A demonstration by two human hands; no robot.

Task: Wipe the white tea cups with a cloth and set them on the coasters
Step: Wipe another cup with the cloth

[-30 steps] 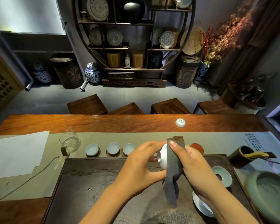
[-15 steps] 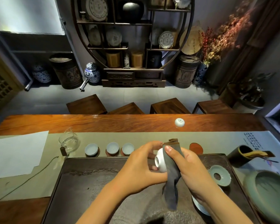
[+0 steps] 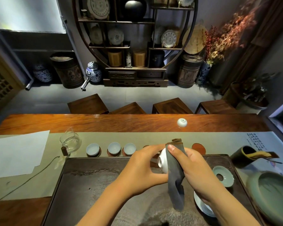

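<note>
Head view: left hand (image 3: 142, 170) pinching a white tea cup (image 3: 162, 162) above the tray, right hand (image 3: 196, 170) pressing the cloth (image 3: 176, 176) around it; three cups (image 3: 113, 147) sit on coasters, one red coaster (image 3: 198, 148) bare.

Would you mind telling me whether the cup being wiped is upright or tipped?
Tipped on its side: the white cup shows its foot toward the left hand, while the right hand presses the cloth against it.
</note>
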